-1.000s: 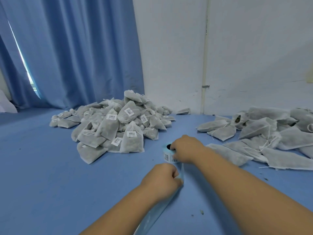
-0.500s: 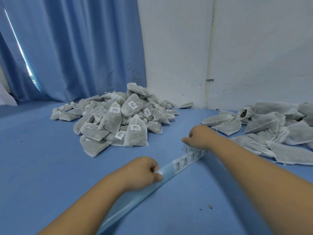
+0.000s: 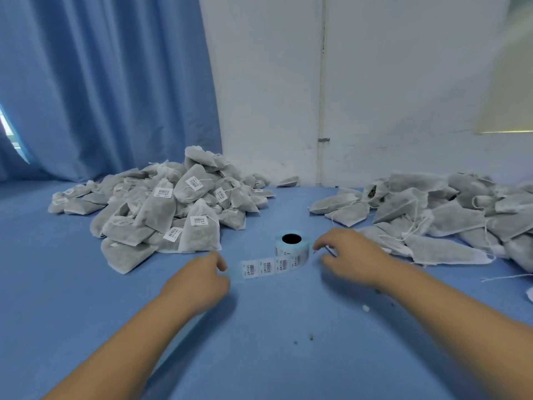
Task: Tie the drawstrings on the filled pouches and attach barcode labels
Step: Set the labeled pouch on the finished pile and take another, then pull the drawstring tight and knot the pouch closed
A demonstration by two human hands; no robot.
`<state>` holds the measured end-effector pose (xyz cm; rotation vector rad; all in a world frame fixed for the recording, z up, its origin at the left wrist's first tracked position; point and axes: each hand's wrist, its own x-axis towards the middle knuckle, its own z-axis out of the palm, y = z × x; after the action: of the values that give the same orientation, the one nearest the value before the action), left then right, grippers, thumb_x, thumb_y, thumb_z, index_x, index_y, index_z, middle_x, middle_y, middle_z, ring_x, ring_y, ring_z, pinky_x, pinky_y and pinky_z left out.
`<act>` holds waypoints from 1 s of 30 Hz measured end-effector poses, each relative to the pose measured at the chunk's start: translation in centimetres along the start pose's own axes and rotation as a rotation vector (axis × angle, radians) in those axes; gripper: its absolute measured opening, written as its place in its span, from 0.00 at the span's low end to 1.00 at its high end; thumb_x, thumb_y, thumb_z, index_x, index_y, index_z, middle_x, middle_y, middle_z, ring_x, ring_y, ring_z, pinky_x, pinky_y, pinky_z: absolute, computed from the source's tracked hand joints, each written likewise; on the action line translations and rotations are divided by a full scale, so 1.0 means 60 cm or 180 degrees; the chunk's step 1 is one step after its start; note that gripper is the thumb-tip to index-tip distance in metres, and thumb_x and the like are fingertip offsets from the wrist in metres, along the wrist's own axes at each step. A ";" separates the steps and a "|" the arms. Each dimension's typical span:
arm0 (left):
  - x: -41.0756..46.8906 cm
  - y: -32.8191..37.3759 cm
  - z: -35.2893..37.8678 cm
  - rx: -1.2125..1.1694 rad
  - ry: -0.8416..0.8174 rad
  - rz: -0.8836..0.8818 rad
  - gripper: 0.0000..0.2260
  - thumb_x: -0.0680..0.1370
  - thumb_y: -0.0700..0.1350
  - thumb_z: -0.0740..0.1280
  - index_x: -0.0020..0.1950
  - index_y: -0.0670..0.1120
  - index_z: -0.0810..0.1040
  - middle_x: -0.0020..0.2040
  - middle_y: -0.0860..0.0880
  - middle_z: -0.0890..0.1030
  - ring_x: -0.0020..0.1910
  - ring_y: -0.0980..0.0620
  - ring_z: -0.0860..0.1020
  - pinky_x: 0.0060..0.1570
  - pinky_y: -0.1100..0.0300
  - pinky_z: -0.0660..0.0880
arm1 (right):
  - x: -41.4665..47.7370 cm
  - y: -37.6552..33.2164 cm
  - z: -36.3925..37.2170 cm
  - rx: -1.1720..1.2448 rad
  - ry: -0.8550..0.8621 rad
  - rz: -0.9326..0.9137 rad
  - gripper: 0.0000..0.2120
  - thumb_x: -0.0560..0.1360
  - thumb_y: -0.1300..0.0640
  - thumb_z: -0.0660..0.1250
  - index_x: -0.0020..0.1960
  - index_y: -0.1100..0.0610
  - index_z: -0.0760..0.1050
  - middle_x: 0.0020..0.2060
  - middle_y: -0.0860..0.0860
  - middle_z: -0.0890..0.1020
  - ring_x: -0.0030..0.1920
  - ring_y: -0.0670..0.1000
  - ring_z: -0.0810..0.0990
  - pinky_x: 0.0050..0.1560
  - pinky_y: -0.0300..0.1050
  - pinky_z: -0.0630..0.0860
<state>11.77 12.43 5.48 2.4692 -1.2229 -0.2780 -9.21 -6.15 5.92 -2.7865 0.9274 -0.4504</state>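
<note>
Label roll [image 3: 292, 250] between hands [image 3: 199, 281] [image 3: 350, 259]

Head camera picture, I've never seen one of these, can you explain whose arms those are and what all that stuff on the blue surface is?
There is no machine here. A person wears a camera on the head, looking forward and down, so the two bare arms are their own. On the blue surface stands a label roll with a label strip pulled out leftward. The left hand pinches the strip's free end; the right hand hovers beside the roll, fingers loose, seemingly holding nothing. The left pile is grey pouches already carrying barcode stickers; the right pile shows no stickers, with loose drawstrings.
</note>
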 end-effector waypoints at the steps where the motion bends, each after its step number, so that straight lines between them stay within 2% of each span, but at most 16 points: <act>1: 0.000 0.009 0.003 0.0105 0.0054 -0.0038 0.14 0.77 0.47 0.60 0.63 0.54 0.70 0.59 0.54 0.75 0.56 0.52 0.75 0.57 0.55 0.74 | -0.018 0.015 0.003 0.0055 0.0090 0.0016 0.15 0.77 0.56 0.62 0.62 0.49 0.77 0.58 0.46 0.76 0.61 0.48 0.72 0.58 0.40 0.66; 4: -0.001 0.047 0.018 0.0614 0.0410 -0.0043 0.21 0.78 0.49 0.60 0.71 0.53 0.65 0.68 0.50 0.70 0.65 0.47 0.71 0.59 0.52 0.70 | -0.065 0.057 0.008 0.0192 0.0312 0.0045 0.12 0.77 0.57 0.63 0.58 0.50 0.78 0.52 0.43 0.74 0.58 0.46 0.73 0.56 0.36 0.64; 7: -0.007 0.094 0.039 0.1043 0.0979 0.0341 0.20 0.79 0.51 0.60 0.71 0.51 0.67 0.67 0.48 0.69 0.65 0.46 0.71 0.59 0.52 0.69 | -0.102 0.089 0.002 0.0450 0.0452 0.0147 0.10 0.75 0.60 0.64 0.50 0.45 0.77 0.48 0.40 0.76 0.52 0.44 0.75 0.52 0.34 0.66; 9: -0.008 0.127 0.061 0.0816 0.1120 0.0693 0.18 0.79 0.50 0.60 0.69 0.51 0.69 0.65 0.49 0.70 0.64 0.47 0.72 0.58 0.53 0.69 | -0.123 0.107 0.001 0.0624 0.0555 0.0234 0.14 0.74 0.61 0.65 0.47 0.41 0.75 0.47 0.37 0.76 0.49 0.41 0.75 0.50 0.34 0.68; 11: -0.009 0.164 0.090 0.0310 0.1008 0.0909 0.15 0.79 0.48 0.61 0.65 0.52 0.73 0.63 0.50 0.72 0.62 0.48 0.73 0.59 0.54 0.69 | -0.138 0.126 0.005 0.0743 0.0735 0.0352 0.16 0.74 0.62 0.65 0.47 0.40 0.75 0.46 0.36 0.76 0.48 0.42 0.76 0.48 0.30 0.67; 14: -0.008 0.227 0.141 -0.0543 0.0721 0.1019 0.10 0.77 0.44 0.62 0.57 0.51 0.78 0.58 0.52 0.76 0.58 0.49 0.75 0.57 0.55 0.72 | -0.146 0.145 0.015 0.0819 0.0772 0.0683 0.12 0.75 0.61 0.65 0.54 0.50 0.80 0.48 0.44 0.78 0.50 0.46 0.76 0.51 0.35 0.68; 17: 0.001 0.294 0.181 -0.1259 0.0493 0.1022 0.07 0.76 0.41 0.63 0.45 0.50 0.80 0.46 0.55 0.80 0.47 0.53 0.78 0.44 0.61 0.74 | -0.143 0.150 0.020 0.0862 0.0780 0.0791 0.12 0.75 0.60 0.65 0.56 0.53 0.80 0.50 0.48 0.80 0.49 0.47 0.76 0.54 0.37 0.70; 19: 0.009 0.330 0.200 -0.1616 0.0389 0.0929 0.08 0.76 0.42 0.63 0.41 0.51 0.78 0.38 0.58 0.79 0.39 0.57 0.77 0.34 0.70 0.68 | -0.141 0.153 0.021 0.0837 0.0819 0.0802 0.12 0.75 0.60 0.64 0.56 0.52 0.80 0.50 0.48 0.80 0.48 0.46 0.76 0.51 0.34 0.69; 20: 0.010 0.343 0.208 -0.1752 0.0330 0.0881 0.08 0.76 0.42 0.62 0.40 0.52 0.78 0.36 0.59 0.78 0.36 0.60 0.75 0.31 0.72 0.66 | -0.141 0.157 0.023 0.0835 0.0839 0.0835 0.12 0.75 0.59 0.64 0.56 0.52 0.80 0.50 0.47 0.80 0.47 0.45 0.76 0.50 0.33 0.68; 24: 0.014 0.354 0.239 -0.1767 0.0203 0.0975 0.09 0.77 0.43 0.62 0.42 0.55 0.78 0.40 0.59 0.79 0.42 0.58 0.76 0.36 0.70 0.66 | -0.139 0.190 0.019 0.1012 0.1060 0.1277 0.11 0.74 0.60 0.64 0.54 0.51 0.79 0.51 0.47 0.79 0.43 0.41 0.74 0.44 0.30 0.66; 27: 0.017 0.340 0.244 -0.1826 0.0107 0.1058 0.12 0.77 0.42 0.63 0.39 0.57 0.77 0.41 0.60 0.79 0.40 0.63 0.76 0.34 0.74 0.66 | -0.134 0.229 0.001 0.0955 0.1159 0.1758 0.17 0.73 0.61 0.64 0.61 0.54 0.76 0.59 0.50 0.78 0.55 0.49 0.77 0.54 0.38 0.69; 30: 0.019 0.327 0.243 -0.2055 -0.0019 0.1110 0.13 0.76 0.39 0.64 0.38 0.57 0.79 0.41 0.57 0.81 0.41 0.66 0.76 0.35 0.77 0.68 | -0.126 0.271 -0.021 0.0585 0.1053 0.2044 0.22 0.72 0.63 0.63 0.66 0.56 0.71 0.65 0.53 0.74 0.63 0.55 0.74 0.55 0.43 0.69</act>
<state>-6.62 -2.84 0.24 1.6830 -1.2867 -0.4914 -24.44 -14.51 1.25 -2.1160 1.6652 -0.8368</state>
